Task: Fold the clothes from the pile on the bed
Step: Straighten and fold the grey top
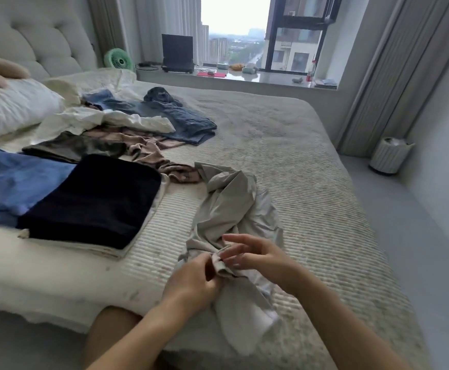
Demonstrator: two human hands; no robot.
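The left hand [195, 279] pinches a bunched edge of the crumpled pale grey thin-fabric garment [228, 206]; the right hand [255, 259] touches the same bunch with fingers loosely spread. The garment lies near the bed's [311, 182] front edge, its long axis running from the hands away toward the unfolded clothes pile [138, 124]. A folded dark navy garment [95, 201] lies left.

Single head-worn wide-angle view, standing at the near edge of the pale ribbed quilted bed [284, 161], looking forward and down across it, hands close at bottom, big glass window [235, 30] far ahead, edges curved.
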